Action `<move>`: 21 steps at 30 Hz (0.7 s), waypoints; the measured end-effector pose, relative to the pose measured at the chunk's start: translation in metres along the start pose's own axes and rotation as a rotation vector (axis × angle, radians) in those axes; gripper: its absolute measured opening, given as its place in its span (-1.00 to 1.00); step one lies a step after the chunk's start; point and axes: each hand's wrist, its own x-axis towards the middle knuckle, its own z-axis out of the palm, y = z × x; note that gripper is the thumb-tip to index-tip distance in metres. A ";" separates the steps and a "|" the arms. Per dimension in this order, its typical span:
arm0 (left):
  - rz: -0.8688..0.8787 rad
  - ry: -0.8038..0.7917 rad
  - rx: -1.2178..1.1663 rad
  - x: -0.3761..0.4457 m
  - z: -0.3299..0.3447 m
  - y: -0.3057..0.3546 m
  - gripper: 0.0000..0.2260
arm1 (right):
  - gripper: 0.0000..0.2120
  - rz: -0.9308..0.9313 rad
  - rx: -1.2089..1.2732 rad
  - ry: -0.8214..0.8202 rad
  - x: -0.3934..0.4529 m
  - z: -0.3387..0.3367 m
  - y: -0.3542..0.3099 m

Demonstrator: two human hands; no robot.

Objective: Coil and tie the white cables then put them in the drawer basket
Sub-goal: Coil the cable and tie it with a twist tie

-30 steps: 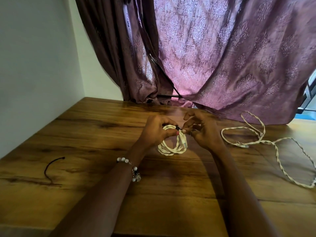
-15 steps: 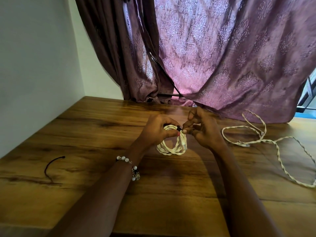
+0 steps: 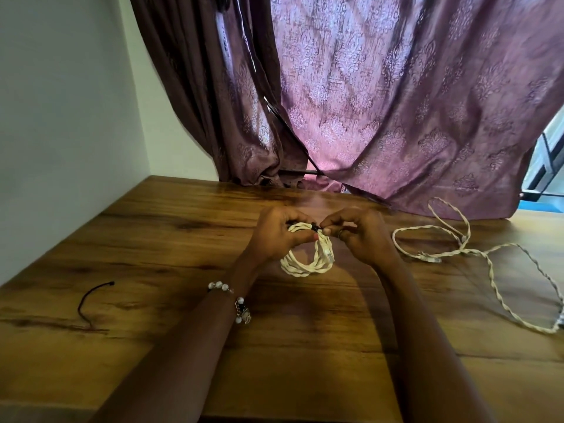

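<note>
A white twisted cable wound into a small coil [image 3: 308, 264] hangs just above the wooden table [image 3: 171, 239] at its middle. My left hand [image 3: 274, 233] grips the top of the coil. My right hand [image 3: 357, 233] pinches a short black tie [image 3: 316, 228] that wraps the coil's top between both hands. A second white twisted cable [image 3: 476, 254] lies loose and uncoiled on the table to the right, partly under the curtain edge. No drawer basket is in view.
A black tie [image 3: 91, 300] lies on the table at the left. A purple patterned curtain [image 3: 381, 102] hangs over the table's far edge. A white wall [image 3: 61, 117] borders the table on the left.
My right hand's fingers have curled down and closed in on the black tie at the coil's top. The coil and left hand stay in about the same place.
</note>
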 end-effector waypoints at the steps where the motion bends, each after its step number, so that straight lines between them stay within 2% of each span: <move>1: -0.006 0.000 -0.002 0.000 0.000 0.001 -0.76 | -0.84 0.013 0.005 0.002 0.001 0.000 0.000; 10: 0.022 -0.028 0.042 0.000 -0.001 0.002 -0.76 | -0.84 -0.111 -0.184 0.039 0.002 0.006 -0.005; 19: 0.104 -0.015 0.133 0.001 0.001 0.003 -0.76 | -0.84 -0.075 -0.171 0.072 0.004 0.011 -0.001; 21: 0.075 0.025 0.096 0.002 0.001 0.001 -0.78 | -0.84 -0.045 -0.100 0.110 0.004 0.014 -0.001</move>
